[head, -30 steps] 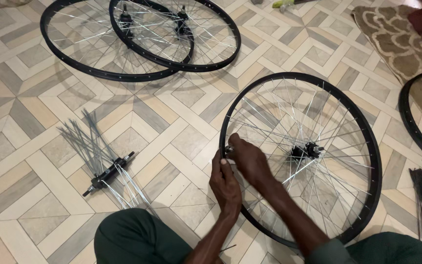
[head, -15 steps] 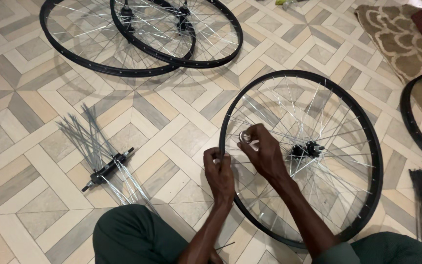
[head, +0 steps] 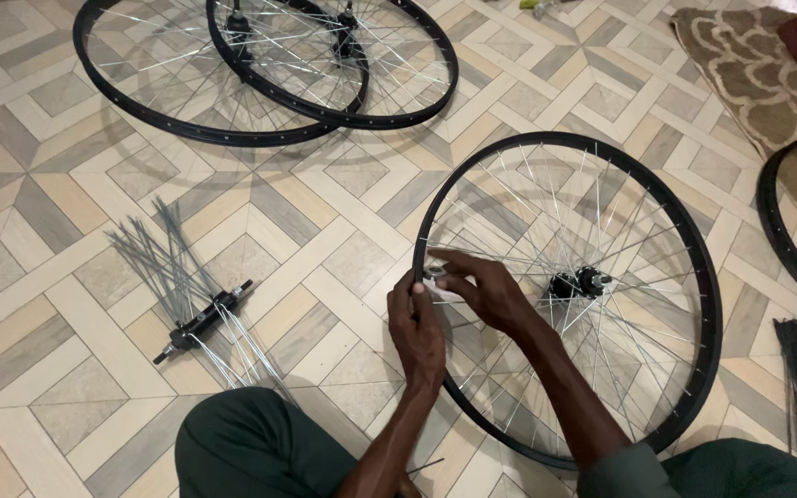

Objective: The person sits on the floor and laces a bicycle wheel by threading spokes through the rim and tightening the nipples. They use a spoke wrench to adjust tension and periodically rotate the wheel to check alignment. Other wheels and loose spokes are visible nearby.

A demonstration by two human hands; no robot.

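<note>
right hand [head: 495, 293] now back beside the rim [head: 422, 249], fingertips meeting the left hand [head: 417, 323] again, after lifting slightly toward the hub [head: 578, 281]

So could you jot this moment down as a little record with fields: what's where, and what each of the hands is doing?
Setting: patterned tiled floor, person seated
Main item: black spoked bicycle wheel lying flat, hub at centre
Left hand: at the wheel's near rim
Right hand: over the spokes, fingertips pinching by the rim; item too small to tell
Left of person: loose hub with silver spokes fanned out
Far side: two overlapping black wheels
Right edge: patterned rug
</note>
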